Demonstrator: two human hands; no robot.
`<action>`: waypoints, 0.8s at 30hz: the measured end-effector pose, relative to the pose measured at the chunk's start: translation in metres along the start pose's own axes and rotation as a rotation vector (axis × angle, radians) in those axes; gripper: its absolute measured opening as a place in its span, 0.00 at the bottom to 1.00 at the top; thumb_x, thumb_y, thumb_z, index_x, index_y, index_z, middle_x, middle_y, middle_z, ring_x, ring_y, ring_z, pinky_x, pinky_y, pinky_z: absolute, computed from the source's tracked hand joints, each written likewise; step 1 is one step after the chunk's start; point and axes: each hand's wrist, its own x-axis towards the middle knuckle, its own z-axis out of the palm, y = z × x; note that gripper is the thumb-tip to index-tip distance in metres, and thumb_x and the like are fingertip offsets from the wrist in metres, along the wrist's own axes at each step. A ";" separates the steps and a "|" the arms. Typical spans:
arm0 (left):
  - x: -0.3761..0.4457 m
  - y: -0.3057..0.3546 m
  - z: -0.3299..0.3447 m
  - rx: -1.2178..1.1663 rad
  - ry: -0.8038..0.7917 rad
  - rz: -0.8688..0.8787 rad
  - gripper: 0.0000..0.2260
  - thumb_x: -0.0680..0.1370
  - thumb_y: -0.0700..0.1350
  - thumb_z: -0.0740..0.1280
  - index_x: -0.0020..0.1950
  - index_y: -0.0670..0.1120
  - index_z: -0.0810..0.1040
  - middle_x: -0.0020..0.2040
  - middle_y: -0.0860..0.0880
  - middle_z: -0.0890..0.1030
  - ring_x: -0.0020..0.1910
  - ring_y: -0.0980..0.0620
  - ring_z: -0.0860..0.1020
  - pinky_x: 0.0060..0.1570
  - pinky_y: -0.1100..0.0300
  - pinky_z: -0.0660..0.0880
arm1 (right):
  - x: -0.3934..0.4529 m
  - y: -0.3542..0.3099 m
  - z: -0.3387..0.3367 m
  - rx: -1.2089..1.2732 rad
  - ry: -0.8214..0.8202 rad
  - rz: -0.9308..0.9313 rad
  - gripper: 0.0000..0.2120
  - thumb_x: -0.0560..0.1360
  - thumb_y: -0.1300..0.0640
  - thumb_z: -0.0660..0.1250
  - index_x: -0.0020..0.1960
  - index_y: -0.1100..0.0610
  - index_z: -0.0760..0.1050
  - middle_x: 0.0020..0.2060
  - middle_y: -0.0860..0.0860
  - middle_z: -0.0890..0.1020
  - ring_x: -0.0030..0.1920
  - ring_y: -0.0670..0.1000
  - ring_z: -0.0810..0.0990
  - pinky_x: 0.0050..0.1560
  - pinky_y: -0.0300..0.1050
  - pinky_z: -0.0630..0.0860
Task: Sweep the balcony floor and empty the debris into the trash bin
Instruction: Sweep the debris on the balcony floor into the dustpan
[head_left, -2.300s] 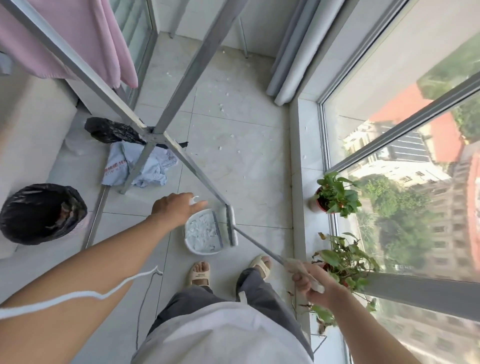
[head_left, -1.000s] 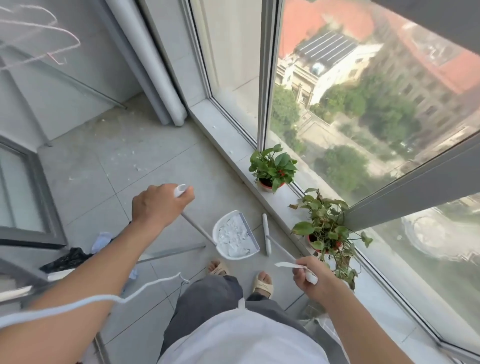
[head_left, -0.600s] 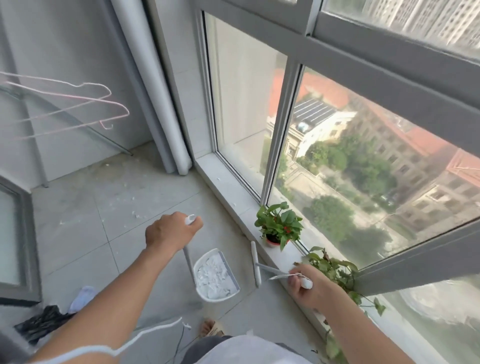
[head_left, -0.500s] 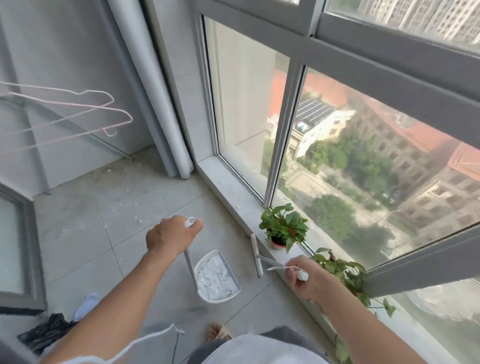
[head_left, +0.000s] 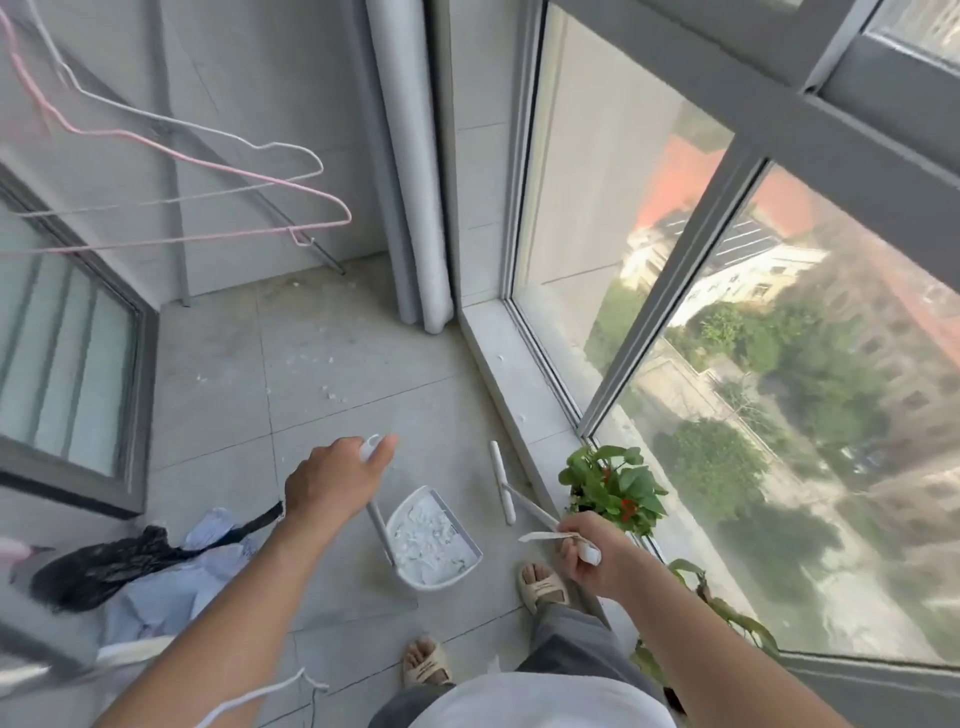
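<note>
Fingers of the right hand (head_left: 592, 553) were curled round the top of the broom (head_left: 503, 480) handle at lower right of the frame; the left hand (head_left: 332, 480), lower centre, gripped the upright handle of the dustpan (head_left: 434, 540), thumb lying along its white tip. Neither hand was slack.

Nearest the camera, at bottom centre — two sandalled feet (head_left: 540, 584) on the grey tiled floor (head_left: 223, 395). Between the hands, the dustpan sat on the floor, its tray holding a heap of white debris (head_left: 426, 535). Broom head lay on the tiles just right of the pan, close beside the window sill (head_left: 511, 371).

At lower left, a black bag (head_left: 98, 569) lay over a pale blue cloth (head_left: 208, 551). On the sill at right centre, a potted plant (head_left: 613, 486) with green leaves and red flecks; a second plant's leaves (head_left: 727, 610) trailed nearer, behind the right forearm.

Farther out, mid-frame — scattered white scraps (head_left: 332, 392) on the floor, toward the far wall. A rolled grey curtain (head_left: 410, 166) stood in the corner, upper centre. Pink hangers (head_left: 218, 166) hung at upper left. No trash bin showed in view.
</note>
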 end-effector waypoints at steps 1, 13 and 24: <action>0.001 0.001 0.000 -0.007 0.001 -0.024 0.26 0.77 0.68 0.51 0.40 0.49 0.75 0.40 0.46 0.79 0.43 0.41 0.76 0.45 0.54 0.75 | 0.002 -0.009 0.001 -0.029 -0.011 0.009 0.01 0.76 0.66 0.62 0.46 0.64 0.71 0.24 0.55 0.73 0.18 0.47 0.71 0.17 0.33 0.69; -0.048 0.032 0.062 -0.056 0.061 -0.383 0.30 0.76 0.71 0.51 0.57 0.49 0.78 0.51 0.41 0.82 0.52 0.37 0.79 0.48 0.50 0.75 | 0.044 -0.131 -0.014 -0.853 -0.071 -0.065 0.11 0.78 0.68 0.57 0.38 0.64 0.70 0.20 0.55 0.76 0.19 0.48 0.75 0.27 0.41 0.74; -0.123 0.054 0.085 -0.018 0.049 -0.575 0.27 0.78 0.69 0.52 0.57 0.50 0.76 0.47 0.41 0.82 0.49 0.38 0.79 0.45 0.52 0.74 | 0.075 -0.159 0.033 -1.080 -0.061 -0.167 0.07 0.75 0.69 0.61 0.41 0.61 0.71 0.22 0.53 0.79 0.30 0.54 0.82 0.28 0.40 0.78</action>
